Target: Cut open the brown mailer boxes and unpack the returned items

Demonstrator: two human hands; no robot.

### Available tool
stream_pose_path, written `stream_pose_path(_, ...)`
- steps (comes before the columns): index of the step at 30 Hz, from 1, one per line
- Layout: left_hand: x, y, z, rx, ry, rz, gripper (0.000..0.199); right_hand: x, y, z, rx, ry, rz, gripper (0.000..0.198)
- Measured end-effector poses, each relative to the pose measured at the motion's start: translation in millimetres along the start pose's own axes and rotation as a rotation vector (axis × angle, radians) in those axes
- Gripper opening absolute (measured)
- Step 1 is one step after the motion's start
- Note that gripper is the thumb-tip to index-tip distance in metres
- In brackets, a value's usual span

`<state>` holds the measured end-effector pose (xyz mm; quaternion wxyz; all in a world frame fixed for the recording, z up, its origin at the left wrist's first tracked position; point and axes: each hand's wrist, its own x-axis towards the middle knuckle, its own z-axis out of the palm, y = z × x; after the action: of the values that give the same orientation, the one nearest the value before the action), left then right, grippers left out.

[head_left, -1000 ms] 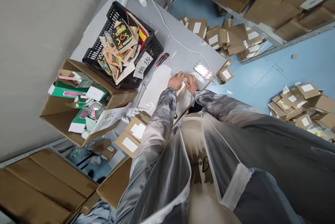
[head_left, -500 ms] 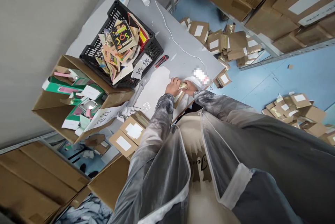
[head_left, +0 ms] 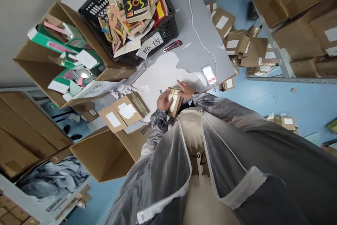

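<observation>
Taped box (head_left: pixel 174 104) has turned between gripping left hand (head_left: pixel 163 101) and right hand (head_left: pixel 186 90) spread alongside

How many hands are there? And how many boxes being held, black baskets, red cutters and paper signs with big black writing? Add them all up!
Hands: 2, left hand and right hand
Held box: 1
Black basket: 1
Red cutter: 1
Signs: 2, basket sign and carton sign
Total: 7
</observation>
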<state>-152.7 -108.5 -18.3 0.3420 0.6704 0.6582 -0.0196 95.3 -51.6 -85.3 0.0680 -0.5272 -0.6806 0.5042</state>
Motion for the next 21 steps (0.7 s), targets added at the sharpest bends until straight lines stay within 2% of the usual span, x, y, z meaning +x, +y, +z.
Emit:
stream_pose_path(3, 5, 33, 7, 0.099, -0.047, 0.005, 0.061, 4, 8, -20, 0.051, -0.005, -0.149, 0.106)
stream_pose_path(6, 12, 77, 18, 0.151, -0.09, 0.076, 0.065, 16, 25, -53, 0.091, -0.041, -0.301, 0.11)
stream_pose_path(8, 17, 104, 28, 0.182, -0.124, 0.12, 0.07, 27, 40, -75, 0.077, -0.151, -0.336, 0.109)
stream_pose_path(10, 22, 119, 35, 0.179, -0.191, 0.165, 0.071, 35, 58, -91, 0.001, -0.322, -0.314, 0.1)
stream_pose_path(11, 24, 120, 37, 0.149, -0.229, 0.191, 0.07, 36, 66, -97, -0.053, -0.387, -0.308, 0.093)
stream_pose_path(13, 26, 108, 38, 0.009, -0.267, 0.246, 0.061, 33, 81, -102, -0.15, -0.427, -0.313, 0.077)
stream_pose_path(15, 25, 78, 37, -0.207, -0.173, 0.215, 0.047, 21, 88, -102, -0.229, -0.41, -0.331, 0.068)
stream_pose_path(16, 23, 60, 37, -0.313, -0.068, 0.132, 0.044, 14, 90, -100, -0.27, -0.4, -0.344, 0.069)
stream_pose_path(17, 21, 41, 37, -0.391, 0.08, -0.026, 0.045, 6, 89, -98, -0.318, -0.394, -0.364, 0.072)
stream_pose_path(19, 17, 7, 43, -0.396, 0.318, -0.442, 0.048, -6, 81, -93, -0.423, -0.387, -0.444, 0.082)
stream_pose_path(20, 16, -7, 48, -0.338, 0.349, -0.632, 0.047, -11, 75, -89, -0.472, -0.387, -0.501, 0.086)
stream_pose_path(21, 16, -17, 54, -0.273, 0.324, -0.768, 0.048, -13, 68, -85, -0.518, -0.395, -0.556, 0.089)
